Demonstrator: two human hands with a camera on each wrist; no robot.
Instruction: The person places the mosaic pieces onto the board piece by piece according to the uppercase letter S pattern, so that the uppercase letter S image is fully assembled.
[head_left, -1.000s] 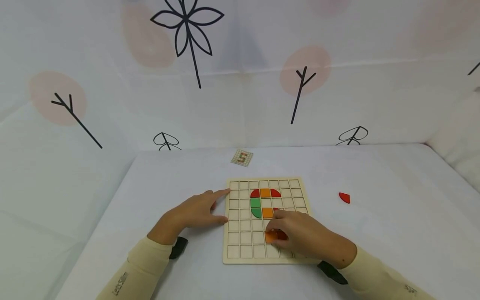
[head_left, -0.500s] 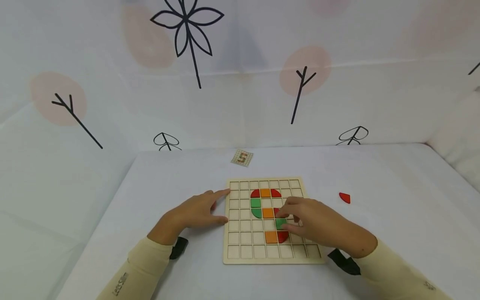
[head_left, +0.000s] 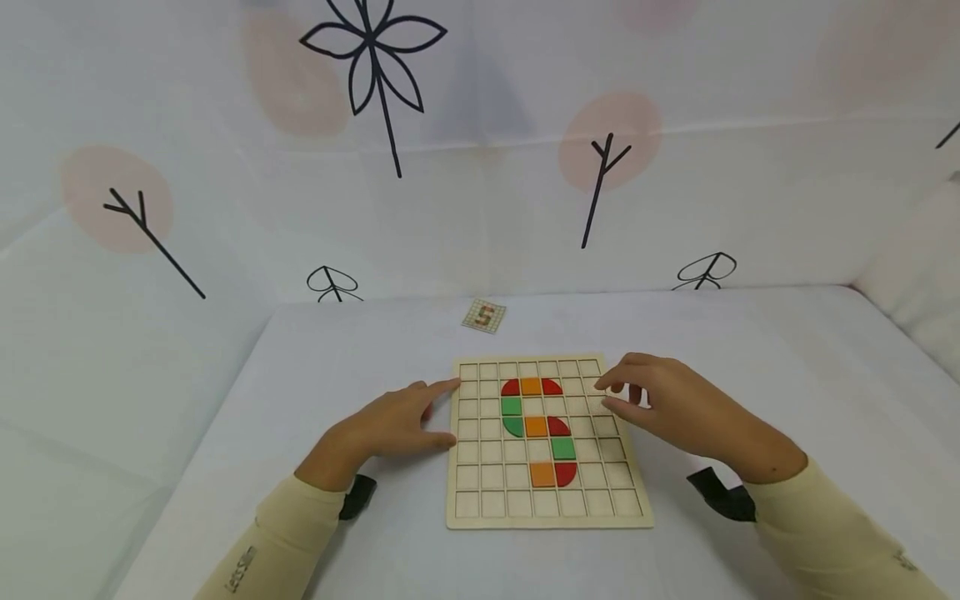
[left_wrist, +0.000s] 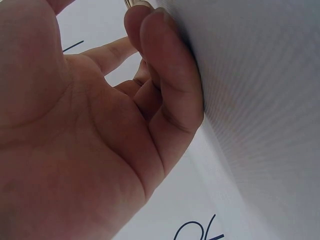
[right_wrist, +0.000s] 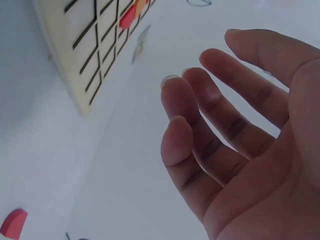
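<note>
A wooden grid board point(head_left: 547, 523) lies flat in front of me. Red, orange and green tiles sit in its cells in a curving, S-like line, among them a green square point(head_left: 563, 448) and an orange square point(head_left: 542, 475). My left hand point(head_left: 386, 425) touches the board's left edge with index finger and thumb; its other fingers bend loosely in the left wrist view. Over the board's upper right edge hovers my right hand point(head_left: 667, 400), fingers loosely bent, holding nothing. A red quarter-round tile point(right_wrist: 14, 223) lies on the table, hidden behind that hand in the head view.
Behind the board, a small pattern card point(head_left: 484, 316) printed with an S shape lies on the white tabletop point(head_left: 360, 342). White cloth point(head_left: 480, 208) with drawn plants and pink spots hangs at the back and sides.
My right hand has left the lower tiles, moving up and right past the board's edge. The green square now shows fully in its cell. My left hand has stayed put.
</note>
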